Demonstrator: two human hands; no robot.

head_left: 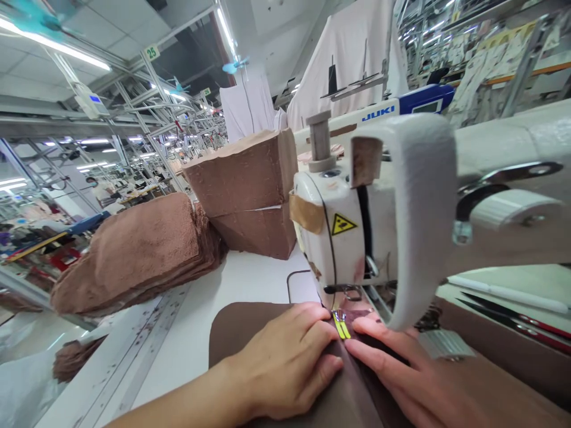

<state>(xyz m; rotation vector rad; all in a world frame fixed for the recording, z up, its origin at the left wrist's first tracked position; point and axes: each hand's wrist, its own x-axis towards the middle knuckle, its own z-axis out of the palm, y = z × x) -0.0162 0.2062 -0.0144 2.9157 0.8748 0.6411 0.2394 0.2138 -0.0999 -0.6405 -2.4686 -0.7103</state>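
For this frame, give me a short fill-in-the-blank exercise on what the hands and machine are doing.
1. Both hands, the left hand and right hand, press flat on a piece of ____ fabric.
2. The brand name on the sewing machine reads ____.
3. The small label under the presser foot, between the fingers, is ____ in colour.
4. The warning sticker on the machine head has the shape of a ____.

Missing words: brown; JUKI; yellow; triangle

hands (285, 362): 2 | sewing machine (401, 202): 1 | fabric stacks (134, 255): 2
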